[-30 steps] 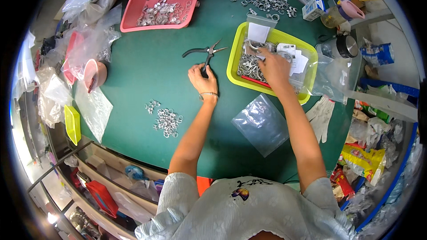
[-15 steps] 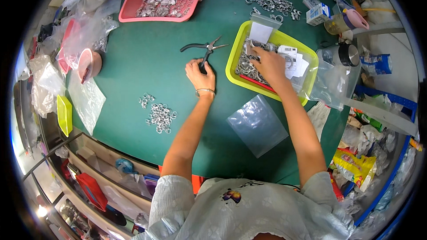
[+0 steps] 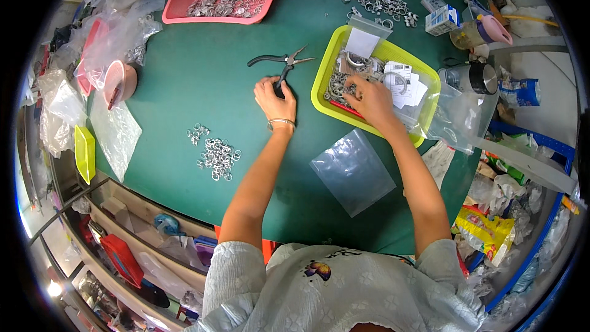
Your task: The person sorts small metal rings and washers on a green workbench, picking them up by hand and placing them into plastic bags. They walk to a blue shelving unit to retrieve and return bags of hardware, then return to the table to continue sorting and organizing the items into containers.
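Note:
On the green table my left hand (image 3: 276, 101) rests closed round one black handle of the pliers (image 3: 284, 66), whose jaws lie spread apart and point away from me. My right hand (image 3: 372, 99) is inside the yellow-green basket (image 3: 319, 89), fingers bent and tips together above small metal rings (image 3: 339, 83). What those fingertips pinch, if anything, is too small to make out. White printed labels (image 3: 399, 79), a silver bangle-like ring and a red strip also lie in the basket. Left of my left forearm sits a pile of silver rings (image 3: 219, 158).
A pink basket (image 3: 173, 12) of metal pieces stands at the far left, and more loose rings (image 3: 384, 3) lie far right. A clear plastic bag (image 3: 353, 172) lies between my forearms. A lidded jar (image 3: 482, 78) and a small carton (image 3: 442, 19) stand right; a pink cup (image 3: 120, 82) stands left.
My right hand has drawn back slightly toward me within the basket, its fingers more curled, uncovering more rings. My left hand stays on the pliers. The whole view has shifted slightly.

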`<action>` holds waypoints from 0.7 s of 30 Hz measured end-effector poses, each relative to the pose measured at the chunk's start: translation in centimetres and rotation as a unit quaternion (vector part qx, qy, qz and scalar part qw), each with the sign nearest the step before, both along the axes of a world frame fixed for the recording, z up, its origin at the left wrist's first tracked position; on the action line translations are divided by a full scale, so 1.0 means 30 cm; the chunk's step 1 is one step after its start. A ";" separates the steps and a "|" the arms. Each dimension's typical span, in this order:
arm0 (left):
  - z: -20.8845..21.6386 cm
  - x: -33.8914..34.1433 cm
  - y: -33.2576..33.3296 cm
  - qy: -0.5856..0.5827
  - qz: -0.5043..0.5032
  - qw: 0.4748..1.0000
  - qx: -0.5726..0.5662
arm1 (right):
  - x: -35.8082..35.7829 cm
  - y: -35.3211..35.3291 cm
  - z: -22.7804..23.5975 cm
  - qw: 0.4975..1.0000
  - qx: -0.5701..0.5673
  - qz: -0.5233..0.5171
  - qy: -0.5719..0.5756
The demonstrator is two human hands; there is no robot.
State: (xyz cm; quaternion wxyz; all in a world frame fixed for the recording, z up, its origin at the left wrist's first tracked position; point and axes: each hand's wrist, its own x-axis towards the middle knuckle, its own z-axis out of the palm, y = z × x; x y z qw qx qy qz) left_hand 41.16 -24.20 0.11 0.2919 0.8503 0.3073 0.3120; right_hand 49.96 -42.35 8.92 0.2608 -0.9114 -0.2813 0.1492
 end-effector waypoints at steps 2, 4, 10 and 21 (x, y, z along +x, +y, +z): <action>0.000 0.000 -0.001 0.001 -0.001 1.000 -0.001 | -0.024 -0.014 0.030 0.998 0.026 0.028 0.052; -0.002 0.003 -0.002 -0.001 -0.001 1.000 -0.001 | -0.054 -0.030 0.033 0.996 0.032 0.032 0.077; -0.012 -0.003 0.005 0.003 0.006 1.000 0.013 | -0.025 -0.106 0.022 0.988 0.097 -0.003 0.119; -0.011 0.001 0.002 0.004 -0.003 1.000 0.001 | 0.049 -0.027 -0.038 0.980 -0.127 -0.058 -0.141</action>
